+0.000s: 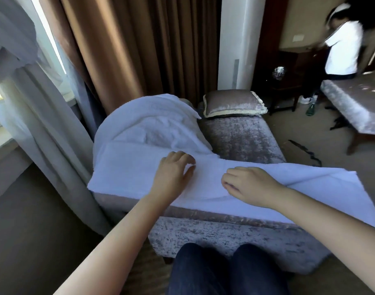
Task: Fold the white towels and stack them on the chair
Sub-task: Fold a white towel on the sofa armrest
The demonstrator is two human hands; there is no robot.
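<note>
A long white towel (127, 173) lies spread across the near end of a grey velvet chaise chair (242, 137), its right end hanging past the chair's edge. My left hand (173, 173) rests on the towel's middle with fingers loosely bent, palm down. My right hand (246, 186) lies on the towel just to the right, fingers curled lightly, knuckles up; I cannot see it pinching cloth. Behind them a second white towel (148, 122) sits in a rumpled heap on the chair's left side.
A grey cushion (233, 103) lies at the chair's far end. Brown curtains (127, 39) and a sheer curtain hang at left. Another person in white (342, 50) stands at back right beside a second velvet bench (356, 103). My knees (225, 271) are below.
</note>
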